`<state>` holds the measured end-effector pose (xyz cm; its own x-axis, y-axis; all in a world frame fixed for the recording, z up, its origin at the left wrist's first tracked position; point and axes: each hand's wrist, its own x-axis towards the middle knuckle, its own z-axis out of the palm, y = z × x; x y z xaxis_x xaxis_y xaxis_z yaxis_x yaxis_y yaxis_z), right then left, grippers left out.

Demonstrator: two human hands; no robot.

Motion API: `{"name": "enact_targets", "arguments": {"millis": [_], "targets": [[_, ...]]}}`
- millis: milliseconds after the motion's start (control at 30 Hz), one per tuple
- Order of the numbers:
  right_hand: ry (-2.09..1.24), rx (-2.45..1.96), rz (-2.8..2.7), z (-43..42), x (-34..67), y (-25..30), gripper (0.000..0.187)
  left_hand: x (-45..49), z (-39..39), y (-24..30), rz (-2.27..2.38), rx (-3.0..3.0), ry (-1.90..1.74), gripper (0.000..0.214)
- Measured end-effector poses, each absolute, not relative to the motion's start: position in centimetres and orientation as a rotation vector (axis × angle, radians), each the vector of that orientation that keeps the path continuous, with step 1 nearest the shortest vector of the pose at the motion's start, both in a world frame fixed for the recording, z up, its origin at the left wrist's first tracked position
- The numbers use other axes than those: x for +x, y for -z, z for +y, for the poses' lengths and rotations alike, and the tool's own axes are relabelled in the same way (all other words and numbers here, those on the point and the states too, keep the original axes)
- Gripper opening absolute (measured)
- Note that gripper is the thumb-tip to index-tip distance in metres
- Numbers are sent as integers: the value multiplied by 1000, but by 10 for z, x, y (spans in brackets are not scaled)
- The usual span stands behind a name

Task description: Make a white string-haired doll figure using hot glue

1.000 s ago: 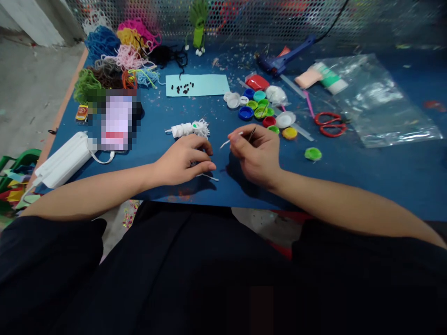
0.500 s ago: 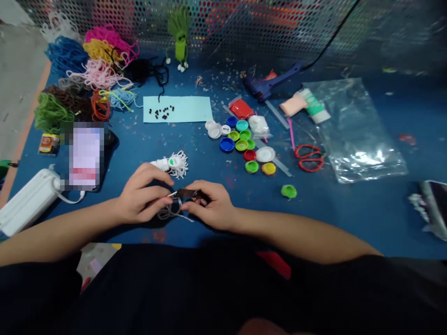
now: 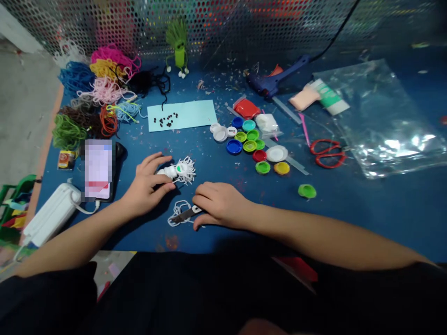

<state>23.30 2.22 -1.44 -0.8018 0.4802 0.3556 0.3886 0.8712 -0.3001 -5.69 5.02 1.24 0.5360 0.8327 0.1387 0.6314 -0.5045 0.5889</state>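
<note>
My left hand (image 3: 146, 184) is closed round the body of a small white yarn figure (image 3: 179, 170) with a fringe and a green dot, lying on the blue table (image 3: 349, 204). My right hand (image 3: 218, 204) rests just to the right with fingers curled on a small dark pair of snips (image 3: 185, 215). The blades of the snips point left over a loop of white yarn (image 3: 179, 219) lying flat on the table.
Yarn bundles (image 3: 98, 97) lie at the far left, by a phone (image 3: 98, 168) and a white power bank (image 3: 52, 218). Coloured bottle caps (image 3: 251, 144), red scissors (image 3: 328, 153), a glue gun (image 3: 275, 79), a plastic bag (image 3: 387, 125) and a light-blue card (image 3: 181, 115) with beads lie beyond.
My left hand has left the yarn loop and moved up to the white figure. My right hand has lowered the snips onto the table beside the loop. The view has shifted.
</note>
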Motion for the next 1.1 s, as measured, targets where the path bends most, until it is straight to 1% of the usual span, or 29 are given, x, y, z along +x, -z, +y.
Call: {"name": "enact_targets", "arguments": {"millis": [167,300,533,600,667,800,833,933,1000,1100], "targets": [[-190,-465,-2651,33,237,12,59,-58,49,-10,1195,2434,-472,18],[-162,-460,-2640,34,246,11,53,-58,49,-12,1114,2484,-595,15],[-17,-445,-2648,35,247,12,62,-51,44,-11,1010,2221,-857,15],[-5,-431,-2593,38,248,13,58,-49,45,-9,999,2176,-892,19],[-2,-462,-2512,45,255,13,50,-48,47,-6,1003,2134,-905,23],[110,-750,-2353,94,293,2,24,-46,50,2,946,2022,-1003,26],[171,-900,-2308,116,308,-4,24,-46,50,3,905,1997,-1038,26],[370,-1379,-2284,192,354,-26,32,-44,50,5,781,1957,-1109,25],[411,-1545,-2260,237,377,-38,38,-44,50,6,742,1953,-1116,26],[361,-1764,-2423,278,394,-47,36,-45,50,7,726,1946,-1108,27]]}}
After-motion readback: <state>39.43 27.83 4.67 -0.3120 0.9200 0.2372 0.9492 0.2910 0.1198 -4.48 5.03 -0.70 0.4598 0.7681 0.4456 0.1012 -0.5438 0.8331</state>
